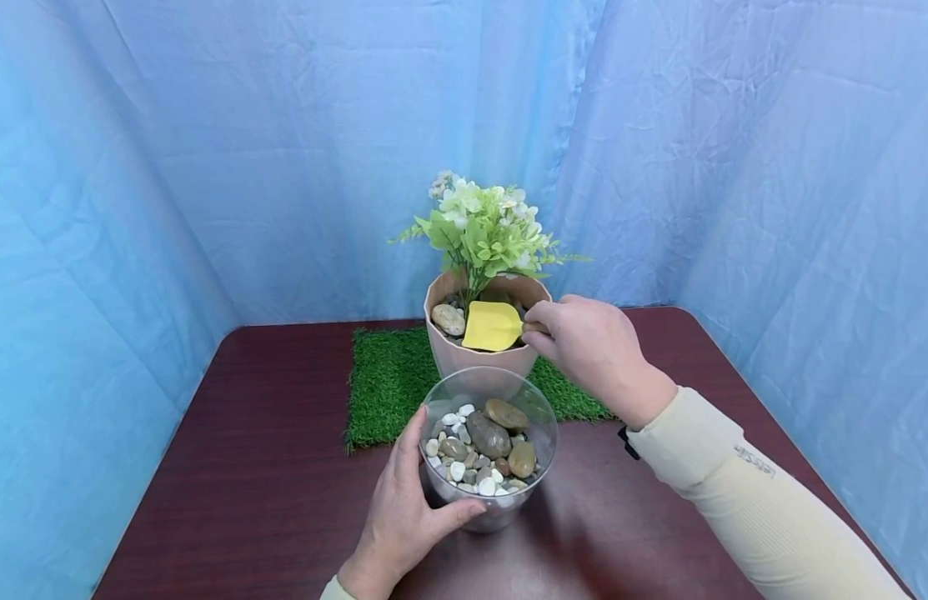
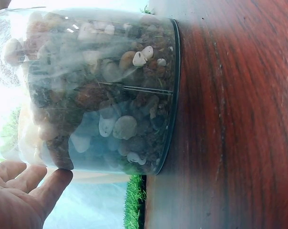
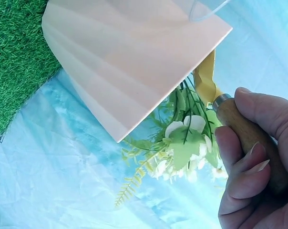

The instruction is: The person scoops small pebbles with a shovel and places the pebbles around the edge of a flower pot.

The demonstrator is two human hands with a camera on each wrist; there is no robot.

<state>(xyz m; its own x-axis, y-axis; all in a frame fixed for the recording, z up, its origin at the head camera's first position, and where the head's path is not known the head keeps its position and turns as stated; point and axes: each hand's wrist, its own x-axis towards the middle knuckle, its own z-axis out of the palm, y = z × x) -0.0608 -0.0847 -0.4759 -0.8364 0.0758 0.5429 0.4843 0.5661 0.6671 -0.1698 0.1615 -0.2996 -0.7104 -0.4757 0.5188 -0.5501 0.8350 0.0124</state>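
Note:
My right hand (image 1: 594, 350) grips the wooden handle (image 3: 251, 129) of a small yellow garden trowel (image 1: 492, 326). The trowel's blade is over the opening of a pale pink flowerpot (image 1: 464, 360), which holds stones and an artificial plant (image 1: 489, 225) with white flowers. In front of the pot stands a clear container (image 2: 96, 95) filled with white, brown and grey pebbles (image 1: 489, 433). My left hand (image 1: 403, 508) holds this container at its left side, thumb by the near rim and fingers along the wall. In the right wrist view the pot's wall hides most of the blade.
A green artificial grass mat (image 1: 384, 392) lies under the pot on a dark red wooden table (image 1: 268, 467). Light blue curtains (image 1: 321, 150) hang behind the table and at both sides. The container stands close in front of the pot.

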